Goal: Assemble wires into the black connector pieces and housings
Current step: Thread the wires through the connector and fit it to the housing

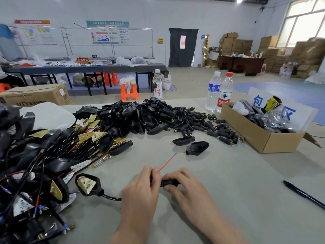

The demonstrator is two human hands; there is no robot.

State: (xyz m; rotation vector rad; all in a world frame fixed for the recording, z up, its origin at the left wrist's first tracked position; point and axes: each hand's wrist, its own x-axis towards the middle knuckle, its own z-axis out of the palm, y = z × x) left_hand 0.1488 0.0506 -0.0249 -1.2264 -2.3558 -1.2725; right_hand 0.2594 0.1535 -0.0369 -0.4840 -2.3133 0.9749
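So the left hand [140, 189] has its fingers [156, 174] pinched on the thin red wire [167, 162]. The right hand [182, 186] is curled round a small black connector piece [169, 183], both well in front of the pile of black housings [140, 117] on the counter [228, 191]. Wire looks floppy, so I'd grip it close to the end going in; the connector looks like light, hard plastic.

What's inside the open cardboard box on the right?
The cardboard box holds a white item, a yellow-black packet and clear bags of dark parts; whatever lies beneath them is covered.
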